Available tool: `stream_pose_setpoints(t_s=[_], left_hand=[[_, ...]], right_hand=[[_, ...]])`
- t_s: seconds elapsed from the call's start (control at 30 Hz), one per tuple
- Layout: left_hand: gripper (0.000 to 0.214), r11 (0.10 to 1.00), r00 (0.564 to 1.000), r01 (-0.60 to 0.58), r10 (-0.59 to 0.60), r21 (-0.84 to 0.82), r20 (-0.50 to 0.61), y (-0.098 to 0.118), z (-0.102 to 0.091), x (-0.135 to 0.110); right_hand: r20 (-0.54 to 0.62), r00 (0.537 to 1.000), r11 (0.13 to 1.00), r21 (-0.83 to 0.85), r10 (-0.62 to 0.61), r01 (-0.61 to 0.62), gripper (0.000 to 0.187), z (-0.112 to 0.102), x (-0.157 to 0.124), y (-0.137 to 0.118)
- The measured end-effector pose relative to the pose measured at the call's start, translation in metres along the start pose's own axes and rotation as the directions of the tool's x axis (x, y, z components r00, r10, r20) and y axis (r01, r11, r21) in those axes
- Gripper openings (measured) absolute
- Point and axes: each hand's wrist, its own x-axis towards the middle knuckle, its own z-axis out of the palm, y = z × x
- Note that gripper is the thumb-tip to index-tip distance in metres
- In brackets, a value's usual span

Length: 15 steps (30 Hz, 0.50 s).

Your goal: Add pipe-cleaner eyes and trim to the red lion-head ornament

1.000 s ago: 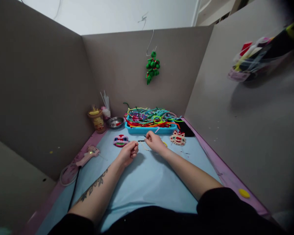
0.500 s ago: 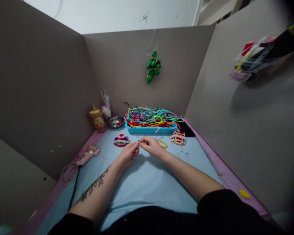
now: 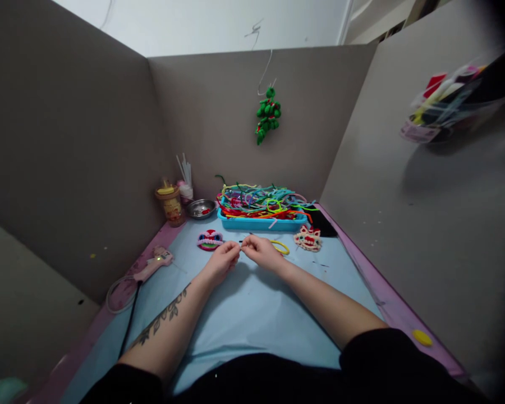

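My left hand (image 3: 223,261) and my right hand (image 3: 261,251) meet over the blue mat (image 3: 252,308), fingertips pinched together on a thin dark piece, probably a pipe cleaner (image 3: 243,242), too small to make out well. A yellow pipe-cleaner loop (image 3: 281,246) lies just right of my right hand. A pink and blue craft face (image 3: 210,239) rests left of my hands, a cream and red one (image 3: 307,238) to the right.
A blue tray (image 3: 261,223) heaped with coloured pipe cleaners stands at the back. A steel bowl (image 3: 201,209), a jar (image 3: 169,205) and a cup of sticks (image 3: 185,185) fill the back left corner. A pink glue gun (image 3: 154,264) with cord lies left. Grey partitions surround the table.
My right hand has moved left to meet my left hand, and both now pinch the thin piece together. The view has shifted slightly.
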Motion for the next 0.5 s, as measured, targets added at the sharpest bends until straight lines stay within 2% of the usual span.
stream_pose_setpoints(t_s=[0.1,0.3,0.5], left_hand=[[0.033,0.996,0.998,-0.047,0.05,0.073,-0.039,-0.0028,0.0001,0.0018],[0.03,0.978,0.992,-0.111,0.12,0.177,-0.04,-0.0066,-0.0005,0.0038],[0.027,0.991,0.995,-0.066,0.075,0.117,-0.07,-0.0046,0.0025,0.0018]], right_hand=[[0.0,1.0,1.0,-0.023,-0.009,0.009,0.011,0.001,0.0,0.0006],[0.006,1.0,0.999,-0.031,-0.022,0.022,0.012,0.0007,0.0003,0.0016],[-0.012,1.0,1.0,0.006,-0.019,0.019,0.013,0.0005,0.001,0.0041]])
